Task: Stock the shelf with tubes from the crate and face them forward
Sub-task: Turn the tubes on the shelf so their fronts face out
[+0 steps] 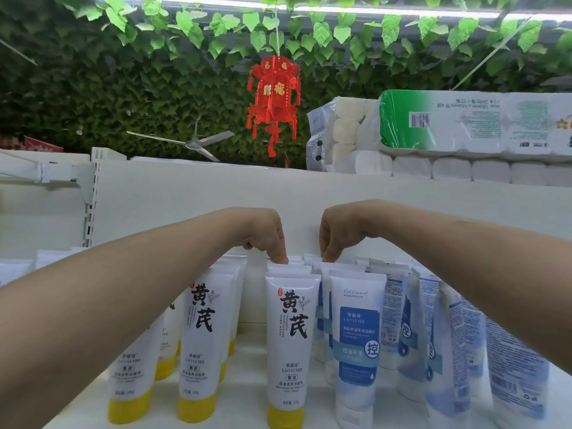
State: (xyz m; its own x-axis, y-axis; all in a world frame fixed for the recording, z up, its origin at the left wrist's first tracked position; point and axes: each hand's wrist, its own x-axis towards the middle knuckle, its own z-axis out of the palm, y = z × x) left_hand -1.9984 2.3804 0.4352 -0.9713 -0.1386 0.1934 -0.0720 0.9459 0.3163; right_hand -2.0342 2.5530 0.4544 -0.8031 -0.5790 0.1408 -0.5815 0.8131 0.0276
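Left hand [263, 233] pinches yellow tube [291, 269], right hand [340, 233] blue tube [340, 267]; we square both, labels toward shelf [250, 360] front edge.

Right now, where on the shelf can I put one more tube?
The bare lane of shelf between the middle yellow row and the right yellow row is free. A thinner gap lies left of the middle row. The blue tubes on the right lean packed together.

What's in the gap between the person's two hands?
Only the shelf's white back panel, seen in the head view; left hand and right hand are apart.
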